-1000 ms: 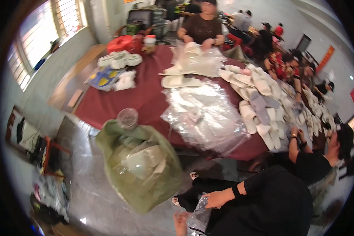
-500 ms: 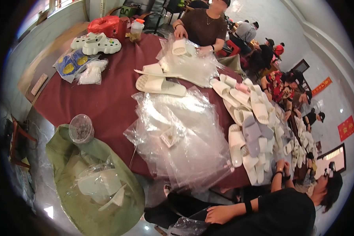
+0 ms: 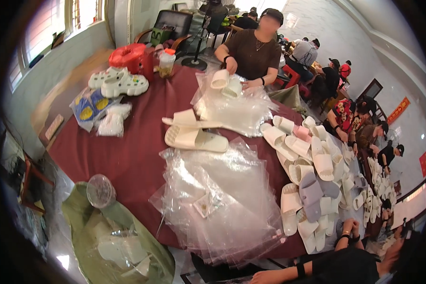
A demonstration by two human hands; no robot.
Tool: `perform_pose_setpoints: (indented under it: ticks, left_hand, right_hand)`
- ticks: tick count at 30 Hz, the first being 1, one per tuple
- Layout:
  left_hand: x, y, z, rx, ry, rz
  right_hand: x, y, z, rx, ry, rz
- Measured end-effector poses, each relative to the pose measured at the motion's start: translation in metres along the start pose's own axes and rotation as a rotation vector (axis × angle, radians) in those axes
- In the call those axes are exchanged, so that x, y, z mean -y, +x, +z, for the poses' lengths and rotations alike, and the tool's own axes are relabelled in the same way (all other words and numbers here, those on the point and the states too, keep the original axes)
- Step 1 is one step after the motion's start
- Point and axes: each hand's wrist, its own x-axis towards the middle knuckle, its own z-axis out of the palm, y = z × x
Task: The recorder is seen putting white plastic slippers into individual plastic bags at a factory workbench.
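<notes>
Neither my left hand nor my right hand shows in the head view. Before me on the dark red cloth lies a spread stack of clear plastic bags [image 3: 236,189], with a small printed packet [image 3: 204,205] on top. Just beyond it rests a pair of cream slippers [image 3: 199,139], one lying flat and the other tipped on its side. Across the table a co-worker [image 3: 252,54] has one hand on a white slipper [image 3: 219,79], with another pale slipper beside it over more clear bags [image 3: 232,111].
White and grey slippers [image 3: 312,156] are heaped at the right. A green sack [image 3: 149,232] holding bagged slippers stands at lower left, a clear tub [image 3: 101,191] at its rim. White clogs [image 3: 123,84] and a red bag [image 3: 128,56] sit far left. A co-worker's arm [image 3: 281,274] reaches in lower right.
My view has tilted upward, so the table and its things sit lower in the picture. The co-worker's arm at lower right has slipped partly out of view. The cream slippers have stayed in place.
</notes>
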Motion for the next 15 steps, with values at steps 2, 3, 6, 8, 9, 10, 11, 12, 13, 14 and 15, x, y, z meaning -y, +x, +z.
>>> perform_pose_setpoints:
  ticks: [2, 3, 6, 8, 9, 10, 11, 12, 13, 14, 15]
  left_hand:
    - [-0.027, 0.032, 0.007, 0.033, 0.027, 0.008]
    - [-0.041, 0.044, 0.007, 0.047, 0.034, 0.011]
    - [-0.087, 0.084, 0.007, 0.096, 0.082, 0.001]
    - [-0.114, 0.109, 0.008, 0.127, 0.107, -0.011]
    - [-0.126, 0.121, 0.009, 0.143, 0.116, -0.018]
    - [-0.137, 0.133, 0.01, 0.157, 0.125, -0.026]
    - [-0.148, 0.144, 0.011, 0.17, 0.133, -0.034]
    - [-0.154, 0.153, 0.013, 0.179, 0.136, -0.049]
    - [-0.161, 0.16, 0.014, 0.187, 0.139, -0.064]
    - [-0.166, 0.167, 0.014, 0.193, 0.141, -0.078]
    - [-0.173, 0.172, 0.014, 0.197, 0.146, -0.091]
  right_hand:
    - [-0.009, -0.007, -0.001, 0.027, -0.007, 0.035]
    - [-0.02, -0.013, 0.007, -0.044, 0.087, 0.032]
    - [-0.059, -0.038, 0.037, -0.148, 0.041, 0.103]
    - [-0.077, -0.04, 0.049, -0.194, 0.02, 0.152]
    - [-0.086, -0.041, 0.052, -0.215, 0.011, 0.178]
    - [-0.093, -0.041, 0.057, -0.235, 0.003, 0.205]
    - [-0.1, -0.042, 0.063, -0.254, -0.004, 0.232]
    - [-0.104, -0.045, 0.069, -0.271, -0.004, 0.263]
    - [-0.108, -0.048, 0.075, -0.286, -0.002, 0.294]
    - [-0.11, -0.05, 0.083, -0.299, 0.0, 0.323]
    - [-0.113, -0.052, 0.089, -0.314, 0.003, 0.349]
